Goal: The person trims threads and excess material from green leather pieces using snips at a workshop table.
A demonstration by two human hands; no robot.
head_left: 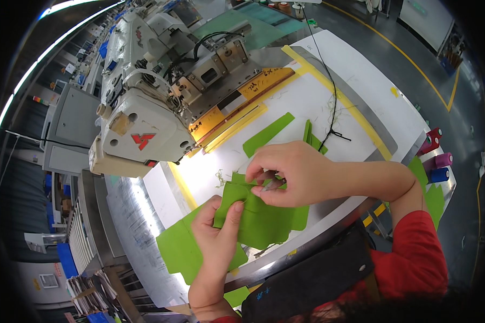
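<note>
My left hand (221,229) pinches a bright green fabric piece (264,218), thumb on top and fingers beneath. The piece has a folded, stitched-looking edge and hangs over the front of the white work surface. My right hand (291,175) is closed on small grey metal thread snips (275,183), mostly hidden by the fingers. Their tip is at the upper edge of the fabric, close to my left thumb. Another green fabric panel (180,245) spreads under my left hand. Beyond my right hand lies a green strip (269,133), with a folded green piece (307,132) beside it.
A large sewing machine (140,118) stands at the left, its head over the white sheet (199,172) edged with yellow tape. Loose thread ends and a black cord (334,107) lie at the right. Thread spools (442,160) stand at the table's right edge, near more green fabric (434,196).
</note>
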